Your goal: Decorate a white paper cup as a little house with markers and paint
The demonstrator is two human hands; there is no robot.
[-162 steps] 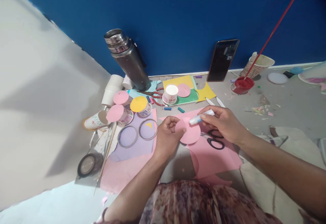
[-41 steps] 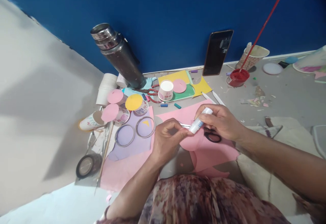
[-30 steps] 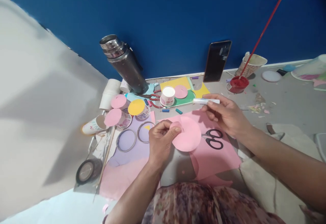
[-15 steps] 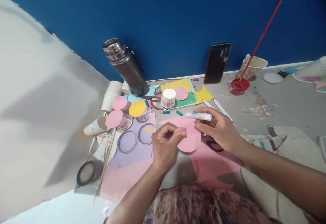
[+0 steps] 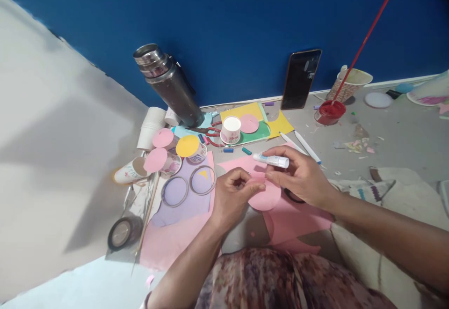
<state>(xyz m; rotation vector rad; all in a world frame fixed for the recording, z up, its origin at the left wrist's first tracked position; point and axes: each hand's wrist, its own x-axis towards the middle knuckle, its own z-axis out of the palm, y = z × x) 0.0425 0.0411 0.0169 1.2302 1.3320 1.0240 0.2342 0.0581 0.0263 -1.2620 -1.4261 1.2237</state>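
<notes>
My left hand point(image 5: 234, 195) pinches the left edge of a pink paper circle point(image 5: 264, 197), with a small fold of pink paper under its thumb. A white glue stick point(image 5: 271, 160) lies sideways in my right hand point(image 5: 298, 178), whose fingertips also touch the circle's top edge. Both hands hover over a pink paper sheet point(image 5: 294, 215) on the grey floor. Black scissors point(image 5: 291, 195) lie on that sheet, mostly hidden under my right hand.
Paper cups capped with pink and yellow discs point(image 5: 168, 149), two tape rings point(image 5: 189, 185), a steel flask point(image 5: 166, 84), a phone point(image 5: 300, 79) leaning on the blue wall, a red paint pot point(image 5: 329, 111) with a long stick, and red scissors point(image 5: 210, 133) surround the work area.
The glue stick's tip left the pink circle and the stick now lies sideways in my right hand. My left hand keeps hold of the circle, and my right fingers came back onto its edge.
</notes>
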